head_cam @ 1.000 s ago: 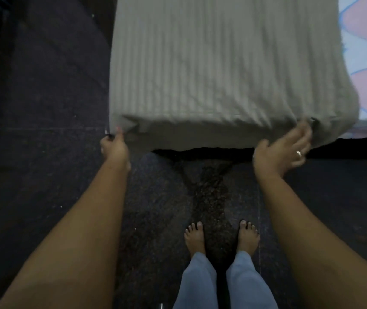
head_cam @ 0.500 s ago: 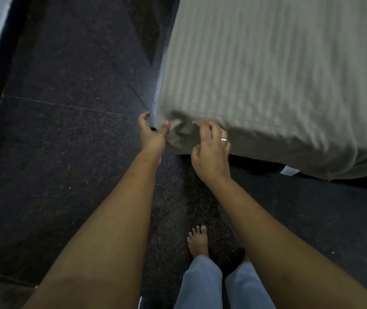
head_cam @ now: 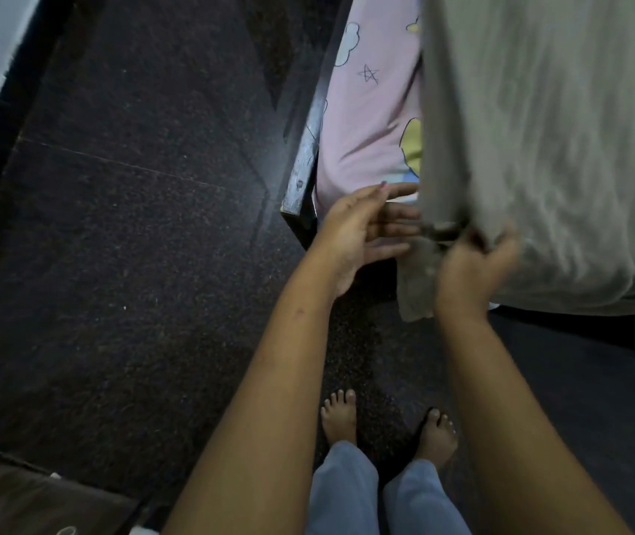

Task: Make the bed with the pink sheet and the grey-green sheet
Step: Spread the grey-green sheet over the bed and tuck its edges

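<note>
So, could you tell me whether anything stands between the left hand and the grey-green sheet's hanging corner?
Nothing visible does: the open left hand sits right beside the striped grey-green fabric sheet, whose corner the right hand grips.

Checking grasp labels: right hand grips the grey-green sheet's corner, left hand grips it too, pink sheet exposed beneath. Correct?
Not quite. Head view: the left hand is open, fingers straight, gripping nothing. The right hand does grip the corner of the grey-green sheet, pink sheet exposed beneath.
</note>
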{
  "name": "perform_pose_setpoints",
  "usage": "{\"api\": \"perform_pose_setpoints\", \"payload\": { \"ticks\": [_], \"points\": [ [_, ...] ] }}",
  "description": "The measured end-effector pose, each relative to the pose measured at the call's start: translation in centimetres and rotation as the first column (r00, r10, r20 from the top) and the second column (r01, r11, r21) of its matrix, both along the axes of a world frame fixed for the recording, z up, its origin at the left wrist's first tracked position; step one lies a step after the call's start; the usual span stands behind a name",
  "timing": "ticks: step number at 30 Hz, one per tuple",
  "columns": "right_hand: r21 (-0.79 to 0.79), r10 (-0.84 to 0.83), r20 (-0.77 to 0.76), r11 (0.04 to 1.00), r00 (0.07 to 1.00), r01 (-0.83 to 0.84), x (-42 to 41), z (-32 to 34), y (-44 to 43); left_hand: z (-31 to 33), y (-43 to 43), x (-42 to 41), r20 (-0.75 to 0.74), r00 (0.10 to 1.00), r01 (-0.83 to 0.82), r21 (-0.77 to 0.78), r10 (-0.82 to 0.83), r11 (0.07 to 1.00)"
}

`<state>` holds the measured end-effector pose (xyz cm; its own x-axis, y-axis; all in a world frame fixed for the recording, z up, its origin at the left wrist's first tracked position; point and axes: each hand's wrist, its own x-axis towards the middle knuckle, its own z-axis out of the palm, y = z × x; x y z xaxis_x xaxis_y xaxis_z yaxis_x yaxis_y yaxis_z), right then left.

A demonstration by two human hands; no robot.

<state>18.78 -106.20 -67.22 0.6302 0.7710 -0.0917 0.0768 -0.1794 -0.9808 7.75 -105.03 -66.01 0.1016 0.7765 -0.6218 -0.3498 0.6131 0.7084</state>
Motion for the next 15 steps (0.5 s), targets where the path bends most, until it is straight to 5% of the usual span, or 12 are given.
{"api": "perform_pose_setpoints", "payload": {
  "ticks": [3, 6, 12, 15],
  "points": [
    [0.061, -0.019, 0.060, 0.998, 0.998, 0.016, 2.2, 1.5, 0.9, -4.0, 0.0, -0.4, -0.156, 0.977, -0.186, -0.266, 0.148, 0.946],
    [0.032, 0.011, 0.044, 0.999, 0.999, -0.013, 2.6, 2.3, 0.9, -7.4, -0.3, 0.2, -0.207, 0.977, -0.131, -0.444, 0.041, 0.887],
    [0.084, 0.113, 0.008, 0.990, 0.994, -0.113, 3.1, 4.0, 1.3, -10.4, 0.3, 5.4, -0.124, 0.992, -0.073, -0.465, 0.016, 0.882],
    [0.091, 0.168, 0.022, 0.981, 0.986, -0.169, 3.1, 3.5, 1.1, -12.1, 1.1, 7.2, -0.186, 0.961, -0.262, -0.377, 0.204, 0.888]
  ]
}}
